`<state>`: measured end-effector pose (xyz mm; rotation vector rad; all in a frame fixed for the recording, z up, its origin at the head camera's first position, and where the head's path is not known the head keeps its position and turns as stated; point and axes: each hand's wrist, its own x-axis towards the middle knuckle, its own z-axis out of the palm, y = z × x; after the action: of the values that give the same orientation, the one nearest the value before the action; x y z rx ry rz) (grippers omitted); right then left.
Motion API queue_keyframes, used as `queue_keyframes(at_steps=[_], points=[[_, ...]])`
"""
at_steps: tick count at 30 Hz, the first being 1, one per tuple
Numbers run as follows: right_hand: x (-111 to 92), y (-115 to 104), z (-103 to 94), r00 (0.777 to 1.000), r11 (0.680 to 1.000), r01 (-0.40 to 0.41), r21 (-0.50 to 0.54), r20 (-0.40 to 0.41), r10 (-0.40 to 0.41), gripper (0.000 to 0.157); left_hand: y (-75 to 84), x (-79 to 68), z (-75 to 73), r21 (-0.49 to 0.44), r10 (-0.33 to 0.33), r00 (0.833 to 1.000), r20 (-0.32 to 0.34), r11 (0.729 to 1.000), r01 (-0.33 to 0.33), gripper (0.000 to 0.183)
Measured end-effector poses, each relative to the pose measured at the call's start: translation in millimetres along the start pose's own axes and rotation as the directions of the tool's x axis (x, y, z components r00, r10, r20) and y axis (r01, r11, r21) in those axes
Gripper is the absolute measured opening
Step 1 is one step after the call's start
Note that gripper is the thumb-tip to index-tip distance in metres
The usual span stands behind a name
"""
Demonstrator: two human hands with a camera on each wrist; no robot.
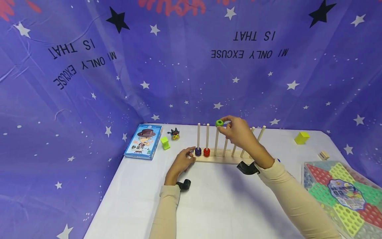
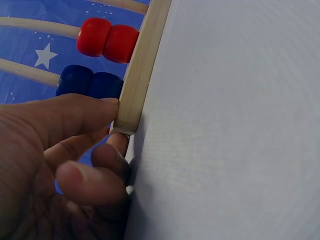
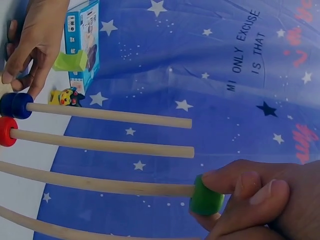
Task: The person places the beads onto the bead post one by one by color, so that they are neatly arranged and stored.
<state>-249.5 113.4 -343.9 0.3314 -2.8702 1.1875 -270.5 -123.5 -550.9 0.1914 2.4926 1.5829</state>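
1. A white counter (image 1: 215, 199) carries the wooden peg rack (image 1: 221, 160).
2. Left of the rack: a blue box (image 1: 143, 142), lime block (image 1: 165, 143) and small figurine (image 1: 174, 134).
3. Right of the rack: a yellow block (image 1: 301, 138) and small wooden piece (image 1: 323, 155).
4. Right and nearer the camera than the rack: a multicoloured board (image 1: 346, 196).

Beige left sleeve (image 1: 165, 214) at six o'clock, beige right sleeve (image 1: 293, 199) at four, black left wrist piece (image 1: 185, 184), black right wrist piece (image 1: 248, 168)
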Motion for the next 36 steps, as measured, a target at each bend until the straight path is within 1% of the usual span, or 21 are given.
queue_keyframes(at_steps=[3,5,7,9,13,15,17,20,22,25,27,30,32,36], points=[[-0.5,3.1,-0.9,1.000,1.000,-0.002,-0.008,0.014,0.002,0.039,1.5,1.2,2.4,0.003,0.004,1.000,0.005,1.000,-0.004,0.054],[-2.0,4.5,-3.0,1.000,1.000,0.001,-0.015,0.022,0.000,0.044,2.4,2.4,4.3,0.005,0.006,1.000,0.005,1.000,-0.006,0.055],[-5.6,6.7,-7.2,1.000,1.000,0.009,-0.014,0.009,-0.009,0.050,3.2,3.8,6.5,0.013,0.011,1.000,0.008,1.000,-0.011,0.054],[-12.9,10.4,-14.8,1.000,1.000,0.012,0.003,-0.019,-0.012,0.056,4.3,5.4,8.9,0.013,0.016,1.000,0.011,1.000,-0.016,0.054],[-39.2,29.8,-36.1,0.992,0.998,0.008,0.058,-0.130,0.000,0.056,7.4,8.4,12.4,0.005,0.014,1.000,0.022,1.000,-0.014,0.054],[-56.7,46.0,-47.5,0.980,0.997,-0.004,0.083,-0.199,0.020,0.056,9.7,9.1,12.5,0.005,0.011,1.000,0.025,1.000,-0.011,0.054],[-74.5,65.2,-58.1,0.960,0.995,-0.023,0.100,-0.275,0.050,0.054,12.3,9.8,11.0,0.012,0.012,1.000,0.024,1.000,-0.013,0.054],[-98.6,99.9,-68.5,0.922,0.987,-0.091,0.134,-0.363,0.135,0.053,14.8,10.8,6.8,0.026,0.021,1.000,0.017,0.999,-0.022,0.054],[-111.5,125.3,-69.9,0.897,0.973,-0.150,0.177,-0.390,0.210,0.050,14.7,11.0,3.1,0.020,0.022,1.000,0.012,1.000,-0.023,0.053],[-127.6,164.8,-61.0,0.861,0.929,-0.255,0.267,-0.375,0.344,0.051,11.4,9.7,-2.0,0.018,0.018,1.000,-0.003,1.000,-0.017,0.052],[-138.7,187.3,-49.1,0.847,0.893,-0.328,0.307,-0.324,0.422,0.055,7.7,7.8,-3.9,0.010,0.003,1.000,-0.009,1.000,-0.003,0.052],[-155.9,213.7,-28.6,0.828,0.841,-0.432,0.325,-0.227,0.513,0.062,2.4,4.9,-3.7,0.005,-0.010,1.000,-0.009,1.000,0.010,0.052],[-166.0,225.3,-16.0,0.819,0.818,-0.476,0.325,-0.176,0.546,0.062,-0.1,3.7,-1.6,-0.009,-0.014,1.000,-0.007,1.000,0.014,0.052],[-179.3,239.2,1.9,0.806,0.798,-0.523,0.300,-0.130,0.577,0.059,-2.6,2.5,4.8,-0.030,-0.009,1.000,-0.008,1.000,0.009,0.051]])
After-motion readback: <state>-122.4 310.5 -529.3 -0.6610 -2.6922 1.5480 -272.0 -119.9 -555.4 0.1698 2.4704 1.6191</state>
